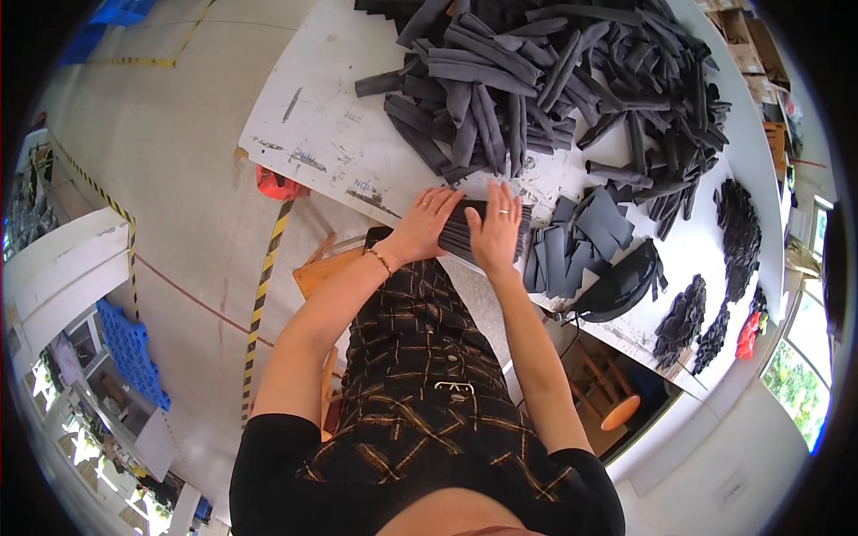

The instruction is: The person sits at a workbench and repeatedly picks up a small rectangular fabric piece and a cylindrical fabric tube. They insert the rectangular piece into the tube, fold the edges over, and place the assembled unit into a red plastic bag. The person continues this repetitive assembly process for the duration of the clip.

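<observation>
A row of thin black fabric strips (458,237) lies packed side by side at the table's near edge. My left hand (424,225) rests along the left end of the row, its fingers stretched forward. Flat on the right part lies my right hand (494,232), fingers extended and thumb apart; a ring shows on it. Part of the row is hidden beneath both hands. Just beyond is a large heap of dark grey, tube-like fabric pieces (487,67). Flat dark grey pieces (576,241) lie loosely to the right of my right hand.
The white table (304,116) has a worn, marked surface. A black pouch-like item (621,286) sits near its front edge, with crumpled black piles (684,322) farther right. Wooden stools (619,413) stand below. Yellow-black tape (259,313) marks the floor at left.
</observation>
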`<action>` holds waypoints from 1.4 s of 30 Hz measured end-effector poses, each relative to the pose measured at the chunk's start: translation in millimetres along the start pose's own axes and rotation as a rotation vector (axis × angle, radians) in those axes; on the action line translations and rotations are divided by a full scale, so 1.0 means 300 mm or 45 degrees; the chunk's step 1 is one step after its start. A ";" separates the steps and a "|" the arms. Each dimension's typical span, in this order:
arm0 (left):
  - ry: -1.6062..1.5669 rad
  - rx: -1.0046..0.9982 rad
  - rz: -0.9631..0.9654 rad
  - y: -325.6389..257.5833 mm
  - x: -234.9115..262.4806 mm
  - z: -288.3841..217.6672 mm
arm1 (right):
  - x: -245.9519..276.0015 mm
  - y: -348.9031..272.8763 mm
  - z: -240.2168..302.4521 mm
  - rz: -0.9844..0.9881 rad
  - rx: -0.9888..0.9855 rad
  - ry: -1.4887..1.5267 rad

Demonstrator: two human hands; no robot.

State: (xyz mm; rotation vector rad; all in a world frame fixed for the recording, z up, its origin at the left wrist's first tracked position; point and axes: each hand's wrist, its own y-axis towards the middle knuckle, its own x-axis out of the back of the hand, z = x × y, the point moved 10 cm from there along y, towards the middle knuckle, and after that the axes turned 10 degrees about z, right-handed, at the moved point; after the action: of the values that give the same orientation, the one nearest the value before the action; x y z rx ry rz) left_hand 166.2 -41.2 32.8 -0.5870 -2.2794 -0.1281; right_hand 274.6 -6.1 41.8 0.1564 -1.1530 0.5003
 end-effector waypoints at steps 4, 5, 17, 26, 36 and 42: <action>-0.031 -0.037 -0.123 -0.003 0.021 0.005 | 0.021 -0.011 0.003 0.339 0.103 -0.123; -0.037 -0.039 -0.139 -0.009 0.012 0.003 | 0.016 -0.040 0.013 0.418 0.110 -0.170; 0.104 0.226 -0.429 -0.298 0.070 0.045 | -0.111 -0.105 0.263 0.729 0.352 -0.406; 0.062 0.377 -0.729 -0.612 0.290 0.143 | -0.175 -0.018 0.607 0.681 0.746 -0.350; -0.406 0.539 -0.583 -1.051 0.515 0.529 | -0.498 0.097 1.111 1.061 0.673 -0.161; -1.469 0.818 -0.974 -1.312 0.464 1.307 | -0.875 0.303 1.196 1.133 0.238 0.144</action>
State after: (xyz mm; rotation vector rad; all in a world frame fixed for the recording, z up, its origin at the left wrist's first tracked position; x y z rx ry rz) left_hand -353.3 -235.1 -110.8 0.7897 -3.2509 0.7317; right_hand -147.6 -136.9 -60.7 -0.2412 -1.0233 1.3851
